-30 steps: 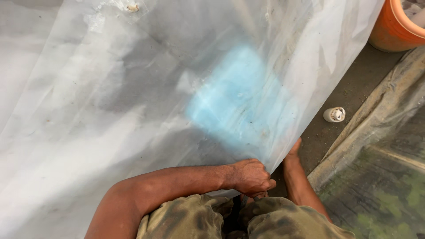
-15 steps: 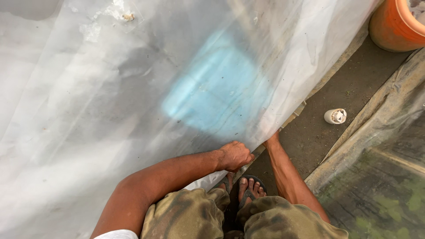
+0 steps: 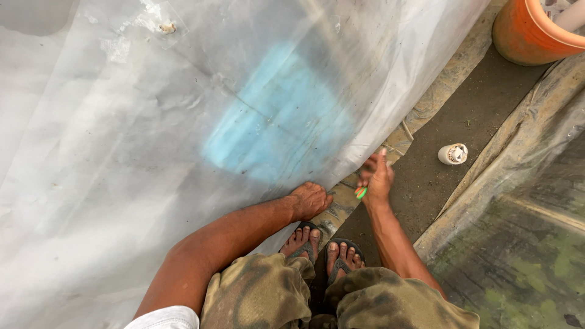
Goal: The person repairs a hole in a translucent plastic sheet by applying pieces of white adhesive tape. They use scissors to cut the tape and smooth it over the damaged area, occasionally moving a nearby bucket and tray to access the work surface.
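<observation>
One clear plastic sheet [image 3: 152, 152] covers most of the floor [image 3: 439, 176]. The left hand [image 3: 309, 200] lies closed on its edge; the right hand [image 3: 376, 178] pinches one small green-and-orange tool [image 3: 361, 192] beside that edge. One white cap [image 3: 453, 154] and one orange bucket [image 3: 524, 36] lie farther off.

1. This looks like an outdoor work area, such as a farm yard or a pond-side plot, not a room in a house.
2. A large translucent plastic sheet [image 3: 152, 152] is spread across most of the ground, creased and dusty.
3. The bare ground strip [image 3: 463, 122] beside it is packed earth.
4. On the right lies a plastic-lined basin [image 3: 524, 262] of greenish, murky water, its liner edge folded over the bank.
5. An orange bucket [image 3: 524, 36] stands on the earth at the top right.
6. The person stands in flip-flops [image 3: 323, 244].
</observation>
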